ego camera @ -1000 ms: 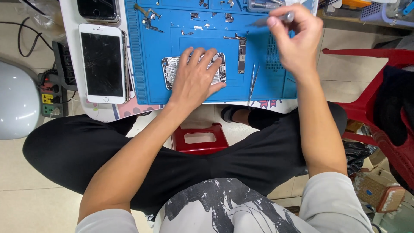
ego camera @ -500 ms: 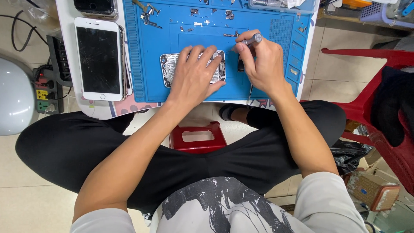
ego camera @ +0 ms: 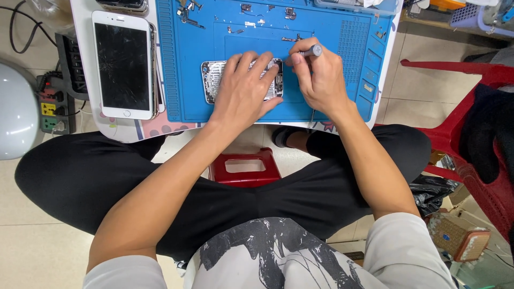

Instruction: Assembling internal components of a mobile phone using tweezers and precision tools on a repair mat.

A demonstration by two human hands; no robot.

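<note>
Fingers [ego camera: 251, 67] of left hand [ego camera: 243, 93] spread flat, pressing down on opened phone chassis [ego camera: 214, 80] lying on blue repair mat [ego camera: 187, 101]. Right hand [ego camera: 321, 80] pinched closed around grey screwdriver [ego camera: 308, 52], tip at chassis right edge, just beside left fingertips. White phone with cracked screen [ego camera: 124, 64] lies left of mat, on white table [ego camera: 118, 131]. Small loose parts [ego camera: 187, 12] along mat's top. Red stool [ego camera: 244, 167] below table, between knees.

A white smartphone [ego camera: 123, 64] with cracked screen lies at 10 o'clock, a red plastic stool [ego camera: 244, 168] at centre, a power strip [ego camera: 51, 109] at 9 o'clock.
</note>
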